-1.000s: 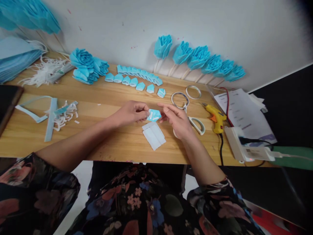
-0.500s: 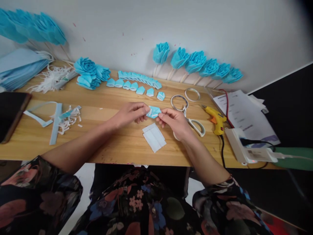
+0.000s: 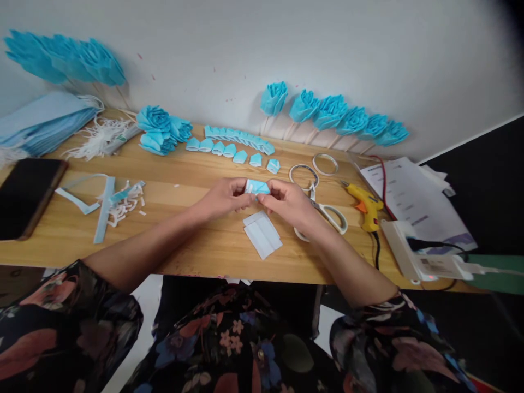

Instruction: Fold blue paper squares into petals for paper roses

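A small folded light-blue piece [image 3: 257, 187] with white tape strips on it is pinched between both my hands above the wooden table [image 3: 196, 240]. My left hand [image 3: 224, 197] grips its left end with closed fingers. My right hand [image 3: 289, 203] grips its right end, fingers curled. Just below the hands lie white rectangular pieces [image 3: 262, 234] flat on the table. Behind the hands, a row of several folded blue petals [image 3: 233, 148] runs along the table.
Scissors [image 3: 327, 212], two tape rings [image 3: 314, 168], a yellow glue gun [image 3: 367, 204], a power strip [image 3: 426, 265] and papers [image 3: 409, 194] lie to the right. Blue paper roses [image 3: 335, 112] lean on the wall; more roses [image 3: 161, 128], scraps [image 3: 110, 199] and a phone [image 3: 27, 196] lie left.
My hands have come closer together around the blue piece, folding it narrower. The camera view has shifted, so the table's things sit a little lower and further right.
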Demonstrator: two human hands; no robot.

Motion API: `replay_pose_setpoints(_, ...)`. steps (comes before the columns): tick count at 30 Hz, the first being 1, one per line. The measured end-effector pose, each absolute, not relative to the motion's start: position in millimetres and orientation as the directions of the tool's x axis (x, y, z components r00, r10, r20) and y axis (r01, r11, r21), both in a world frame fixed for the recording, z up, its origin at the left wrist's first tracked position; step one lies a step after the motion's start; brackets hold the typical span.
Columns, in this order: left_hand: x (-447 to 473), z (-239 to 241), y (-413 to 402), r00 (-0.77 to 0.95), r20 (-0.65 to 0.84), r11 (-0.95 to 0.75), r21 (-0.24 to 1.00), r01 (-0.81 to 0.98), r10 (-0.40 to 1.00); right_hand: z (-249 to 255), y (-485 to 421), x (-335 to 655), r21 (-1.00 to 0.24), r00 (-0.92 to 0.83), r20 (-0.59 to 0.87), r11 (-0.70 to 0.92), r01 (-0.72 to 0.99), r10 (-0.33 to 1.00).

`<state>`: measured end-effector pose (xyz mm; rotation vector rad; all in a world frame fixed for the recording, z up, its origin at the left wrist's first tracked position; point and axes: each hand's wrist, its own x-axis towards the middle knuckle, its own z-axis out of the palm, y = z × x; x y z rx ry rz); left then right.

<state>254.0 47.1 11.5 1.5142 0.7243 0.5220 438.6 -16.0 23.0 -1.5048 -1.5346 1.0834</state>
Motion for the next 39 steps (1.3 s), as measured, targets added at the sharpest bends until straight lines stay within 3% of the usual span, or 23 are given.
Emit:
replay_pose_setpoints(5,254,14,47,0.672,-0.136,0.036,0.986,0.16,0.728,19,-10,438,-0.918,-0.057,-0.027,-0.002,0.398,0.998)
replay_pose_setpoints(13,250,12,55,0.675,-0.175,0.047,0.978,0.204,0.716,15,-13,445,-0.975,-0.119,-0.116,-0.09,0.204,0.986)
replay_pose_setpoints(23,249,15,53,0.704,-0.163,0.001,0.975,0.224,0.691,10,-16,452,-0.98,-0.132,-0.124,-0.101,0.17,0.984)
replay_pose_setpoints(26,250,13,53,0.664,-0.11,-0.02,0.983,0.184,0.74,10,-16,448,-0.984,-0.083,-0.081,-0.067,0.166,0.993)
replay_pose_setpoints(31,252,17,42,0.415,0.148,-0.223,0.965,0.139,0.898,10,-17,441,-0.984,0.122,0.001,-0.021,0.178,0.993)
replay_pose_setpoints(39,256,10,30,0.496,0.173,-0.356,0.884,0.303,0.851,6,-18,435,-0.974,0.123,0.032,0.004,0.226,0.992)
